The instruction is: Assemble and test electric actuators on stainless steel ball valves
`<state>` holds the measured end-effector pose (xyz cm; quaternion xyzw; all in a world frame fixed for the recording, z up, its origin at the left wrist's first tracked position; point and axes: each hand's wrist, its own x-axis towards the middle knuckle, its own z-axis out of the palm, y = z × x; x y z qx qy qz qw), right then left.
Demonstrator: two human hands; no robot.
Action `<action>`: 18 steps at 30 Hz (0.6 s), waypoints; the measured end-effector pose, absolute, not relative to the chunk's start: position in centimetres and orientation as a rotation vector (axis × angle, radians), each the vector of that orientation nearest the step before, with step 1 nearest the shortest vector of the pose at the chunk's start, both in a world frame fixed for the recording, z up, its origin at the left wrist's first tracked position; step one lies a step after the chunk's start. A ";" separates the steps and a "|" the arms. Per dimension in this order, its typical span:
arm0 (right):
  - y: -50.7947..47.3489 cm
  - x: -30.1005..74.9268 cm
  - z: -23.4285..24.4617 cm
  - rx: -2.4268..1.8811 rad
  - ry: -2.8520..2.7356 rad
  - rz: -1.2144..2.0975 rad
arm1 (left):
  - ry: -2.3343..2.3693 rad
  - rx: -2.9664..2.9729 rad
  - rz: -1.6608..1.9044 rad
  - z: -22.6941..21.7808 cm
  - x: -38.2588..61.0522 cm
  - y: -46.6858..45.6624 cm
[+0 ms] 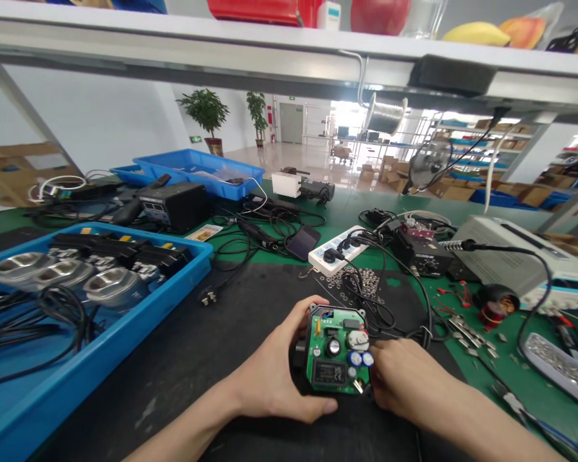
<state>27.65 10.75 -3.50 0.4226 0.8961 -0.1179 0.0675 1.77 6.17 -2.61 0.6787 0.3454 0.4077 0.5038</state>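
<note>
Evidently, the open-cased circuit board [338,350] is clasped from its left by the left hand [280,369]; at its right edge the right hand [402,369] is curled, any pinch hidden.

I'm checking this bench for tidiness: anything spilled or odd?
Yes. Many small metal rings lie scattered loose on the black mat beside the power strip; they look spilled, since no container holds them.
</note>
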 end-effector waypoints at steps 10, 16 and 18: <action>9.0 31.9 -2.0 1.664 2.652 -0.867 | 0.860 1.645 1.015 -2.6 1.6 6.0; 6.8 32.5 3.0 1.919 3.029 -1.098 | 0.892 1.676 1.022 -2.7 1.7 5.9; 6.2 31.5 4.6 1.885 3.234 -0.840 | 0.902 1.666 1.010 -2.7 1.7 5.8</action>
